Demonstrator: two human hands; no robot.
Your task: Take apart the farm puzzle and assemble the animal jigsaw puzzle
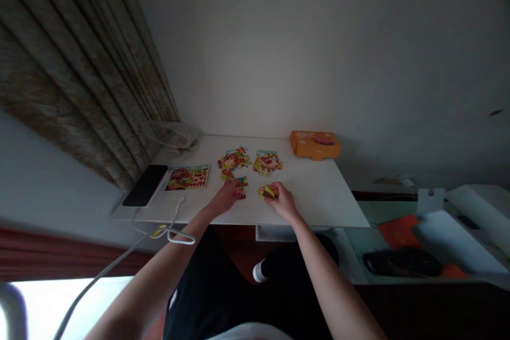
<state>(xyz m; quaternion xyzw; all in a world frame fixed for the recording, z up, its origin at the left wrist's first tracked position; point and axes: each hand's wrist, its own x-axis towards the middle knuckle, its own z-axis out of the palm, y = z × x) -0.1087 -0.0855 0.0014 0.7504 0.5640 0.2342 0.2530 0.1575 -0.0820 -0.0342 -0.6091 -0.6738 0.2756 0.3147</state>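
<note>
My right hand (284, 201) has its thumb and fingers closed on a small cluster of jigsaw pieces (268, 191) in yellow, brown and pink, low over the white table. My left hand (226, 196) grips the edge of another group of jigsaw pieces (242, 183) lying on the table; its fingers partly cover them. Two larger joined puzzle sections lie just beyond: a left section (233, 158) and a right section (267, 162), both with colourful farm-like pictures. Left of my left hand lies a picture card (187, 177) with a barn and a spotted cow.
On the white table (319, 196), an orange box (315, 145) stands at the back right. A dark-screened phone (145, 186) lies at the left edge, near a white cable (175, 218) and a clear plastic bag (171, 135). A glass shelf (358, 255) with boxes is at right.
</note>
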